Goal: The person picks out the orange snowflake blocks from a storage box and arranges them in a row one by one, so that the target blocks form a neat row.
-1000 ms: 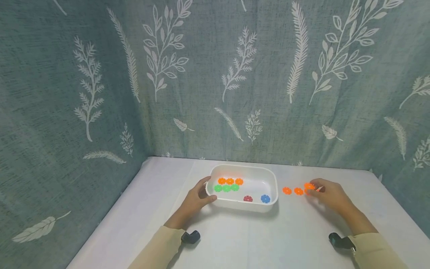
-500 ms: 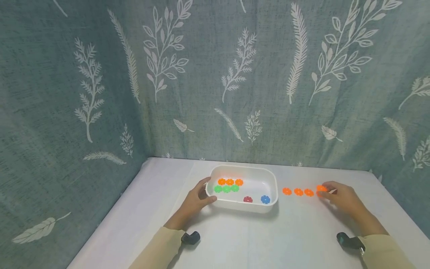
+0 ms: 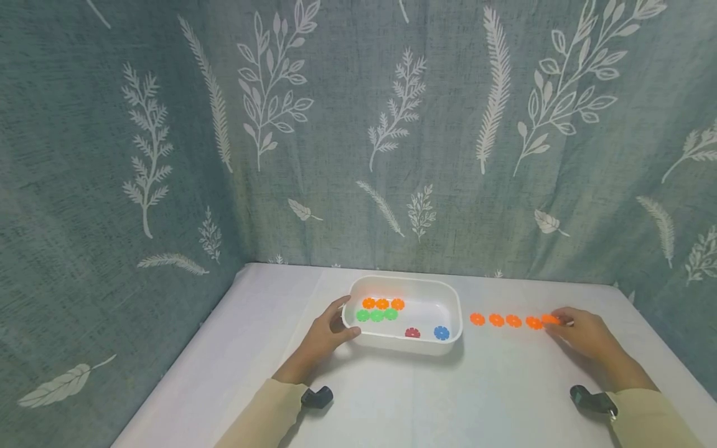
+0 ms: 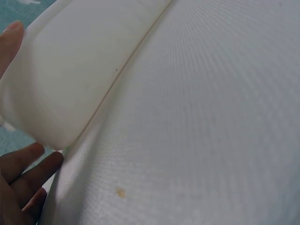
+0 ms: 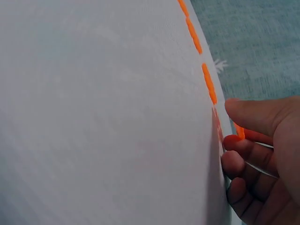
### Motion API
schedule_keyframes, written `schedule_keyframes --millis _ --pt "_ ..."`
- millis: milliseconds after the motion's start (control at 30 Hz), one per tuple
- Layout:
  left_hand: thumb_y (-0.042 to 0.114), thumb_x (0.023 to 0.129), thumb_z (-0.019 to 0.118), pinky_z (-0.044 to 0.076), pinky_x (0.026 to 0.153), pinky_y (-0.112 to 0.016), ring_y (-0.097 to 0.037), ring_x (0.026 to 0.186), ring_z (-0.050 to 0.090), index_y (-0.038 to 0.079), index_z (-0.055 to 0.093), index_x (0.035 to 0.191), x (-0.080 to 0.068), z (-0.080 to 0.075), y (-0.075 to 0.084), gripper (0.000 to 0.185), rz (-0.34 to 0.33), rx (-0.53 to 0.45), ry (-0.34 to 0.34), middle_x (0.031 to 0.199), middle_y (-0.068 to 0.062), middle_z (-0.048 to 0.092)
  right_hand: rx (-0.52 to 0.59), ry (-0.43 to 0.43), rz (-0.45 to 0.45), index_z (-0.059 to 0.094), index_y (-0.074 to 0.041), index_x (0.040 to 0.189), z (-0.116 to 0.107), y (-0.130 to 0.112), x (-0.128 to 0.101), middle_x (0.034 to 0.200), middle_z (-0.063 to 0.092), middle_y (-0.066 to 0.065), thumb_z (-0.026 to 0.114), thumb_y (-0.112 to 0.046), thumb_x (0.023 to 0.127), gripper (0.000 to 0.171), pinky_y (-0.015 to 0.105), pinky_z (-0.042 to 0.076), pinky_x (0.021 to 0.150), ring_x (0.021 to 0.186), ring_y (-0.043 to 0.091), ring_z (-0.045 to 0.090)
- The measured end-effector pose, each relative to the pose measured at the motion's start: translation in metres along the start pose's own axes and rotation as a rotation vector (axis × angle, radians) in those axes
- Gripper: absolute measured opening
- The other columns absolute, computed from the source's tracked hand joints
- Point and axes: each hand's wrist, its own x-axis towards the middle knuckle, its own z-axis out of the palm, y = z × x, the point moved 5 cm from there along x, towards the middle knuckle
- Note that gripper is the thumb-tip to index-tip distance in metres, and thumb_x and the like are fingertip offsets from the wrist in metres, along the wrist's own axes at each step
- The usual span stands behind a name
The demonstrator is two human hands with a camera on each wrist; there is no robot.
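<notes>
My left hand (image 3: 323, 336) holds the left end of a white plastic tray (image 3: 404, 343), thumb at the near rim and fingers around the end wall. Inside lie several flower-shaped discs: a row of orange discs (image 3: 382, 304), a row of green discs (image 3: 377, 316), one red disc (image 3: 412, 333) and one blue disc (image 3: 441, 333). To the right, my right hand (image 3: 582, 333) pinches an orange flower-shaped disc (image 3: 551, 319) at the end of a row of orange discs (image 3: 496, 320) on the table. The right wrist view shows the held disc (image 5: 239, 131) partly hidden between thumb and fingers.
A white cloth (image 3: 414, 398) covers the table. Green-grey curtains (image 3: 336, 155) with white leaf prints stand behind and to the left. Each wrist wears a small dark device, such as the left wrist device (image 3: 317, 397).
My right hand has moved right along the row, leaving more orange discs lying on the table behind it. The left hand has stayed at the tray.
</notes>
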Motion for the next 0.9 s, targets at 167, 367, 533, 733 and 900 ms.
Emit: schedule_keyframes --millis 167,367,533,733,900 --pt "0.041 0.081 0.078 0.025 0.107 -0.065 -0.033 0.132 0.045 0.032 0.037 0.148 -0.0007 0.0002 0.0004 0.080 0.005 -0.006 -0.003 0.143 -0.012 0.049 -0.005 -0.027 0.060 0.053 0.014 0.122 -0.0002 0.0044 0.0017 0.114 0.056 0.035 0.069 -0.031 0.089 0.058 0.061 0.047 0.083 0.102 0.049 0.053" --pt "0.042 0.081 0.078 0.023 0.106 -0.068 -0.032 0.133 0.044 0.033 0.037 0.148 0.0006 0.0003 -0.0026 0.079 -0.006 0.003 0.000 0.144 -0.010 0.049 -0.021 -0.043 0.092 0.053 0.015 0.120 0.0010 0.0071 0.0045 0.113 0.056 0.036 0.069 -0.026 0.089 0.054 0.062 0.046 0.085 0.102 0.050 0.052" --pt "0.041 0.081 0.078 0.023 0.106 -0.068 -0.032 0.132 0.044 0.033 0.038 0.148 0.0019 0.0008 -0.0041 0.079 -0.008 -0.002 0.001 0.144 -0.011 0.049 -0.029 -0.061 0.115 0.052 0.017 0.118 0.0028 0.0069 0.0060 0.112 0.055 0.036 0.068 -0.026 0.089 0.054 0.062 0.045 0.086 0.102 0.050 0.052" --pt "0.042 0.081 0.078 0.025 0.106 -0.068 -0.034 0.133 0.044 0.031 0.037 0.148 0.0009 0.0003 -0.0044 0.079 -0.010 0.000 -0.001 0.145 -0.013 0.048 -0.018 -0.086 0.163 0.052 0.018 0.117 0.0044 0.0052 0.0063 0.114 0.053 0.038 0.068 -0.024 0.089 0.053 0.061 0.046 0.088 0.103 0.050 0.051" --pt "0.042 0.081 0.078 0.026 0.105 -0.068 -0.034 0.132 0.045 0.031 0.037 0.148 0.0002 0.0001 -0.0031 0.079 0.005 -0.016 -0.008 0.144 -0.013 0.048 -0.022 -0.105 0.178 0.051 0.019 0.117 0.0037 0.0042 0.0063 0.113 0.054 0.037 0.068 -0.023 0.089 0.053 0.060 0.046 0.087 0.101 0.049 0.052"
